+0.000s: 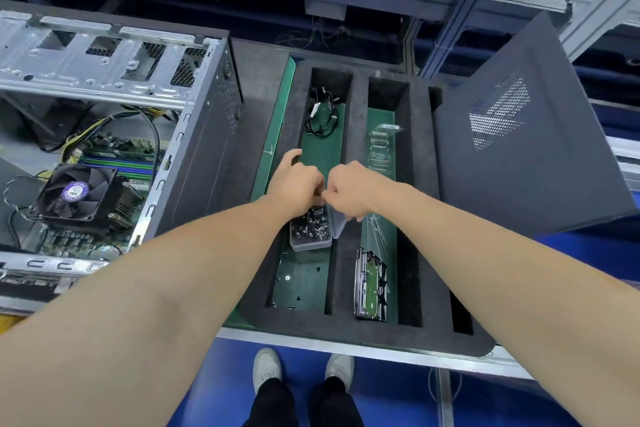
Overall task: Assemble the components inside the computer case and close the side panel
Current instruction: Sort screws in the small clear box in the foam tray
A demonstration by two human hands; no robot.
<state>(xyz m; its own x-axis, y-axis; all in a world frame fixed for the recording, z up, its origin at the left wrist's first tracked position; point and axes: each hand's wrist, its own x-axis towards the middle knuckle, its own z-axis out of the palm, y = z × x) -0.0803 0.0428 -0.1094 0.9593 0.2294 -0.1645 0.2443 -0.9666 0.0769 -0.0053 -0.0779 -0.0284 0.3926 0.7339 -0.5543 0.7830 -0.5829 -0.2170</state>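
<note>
Clear screw box (310, 237), full of dark screws, sits in the left compartment of the foam tray (360, 135), directly under both hands. Fingers of the right hand (353, 189) grip its raised translucent lid (338, 224). Those of the left hand (296, 184) curl into the box's far end; cannot tell what they pinch.

Honestly, there's nothing I can actually read from up here. The round purple-and-white sticker (73, 190) on the CPU fan (71, 192) has print on it, but it's just a blur. The white tags (313, 111) on the cable bundle (320, 114) and any markings on the hard drive (371, 284) are too small.
</note>
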